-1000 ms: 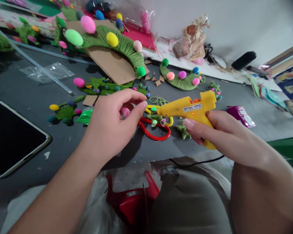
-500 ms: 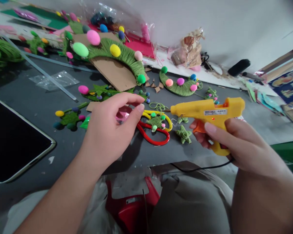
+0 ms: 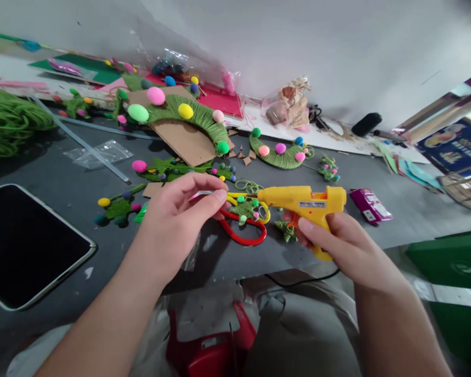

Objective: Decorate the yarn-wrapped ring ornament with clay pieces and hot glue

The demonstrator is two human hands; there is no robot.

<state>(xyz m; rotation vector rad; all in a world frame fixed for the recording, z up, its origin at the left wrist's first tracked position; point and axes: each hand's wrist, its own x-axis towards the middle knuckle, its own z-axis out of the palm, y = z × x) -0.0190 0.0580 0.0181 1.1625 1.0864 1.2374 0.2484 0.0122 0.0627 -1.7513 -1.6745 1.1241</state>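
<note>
My right hand [image 3: 337, 235] grips a yellow glue gun [image 3: 298, 199] with an orange trigger, its nozzle pointing left. Thumb and fingertips of my left hand [image 3: 184, 214] are pinched together close to the nozzle; whatever they hold is too small to make out. Under the nozzle lie scissors with red and yellow handles [image 3: 245, 242], and on them rests a green yarn piece [image 3: 244, 209] with small coloured balls. A green yarn star [image 3: 286, 230] sits partly behind my right fingers.
Yarn-wrapped arcs with coloured balls [image 3: 180, 108] [image 3: 278, 157] lie behind my hands. At the left are a dark tablet [image 3: 35, 243] and green yarn [image 3: 13, 123]. A purple packet [image 3: 371, 206] lies at the right; the gun's black cord [image 3: 302, 283] hangs at the front edge.
My right hand has brought the glue gun left, nearer to my left fingertips. The view has shifted, and the purple packet now shows at the right.
</note>
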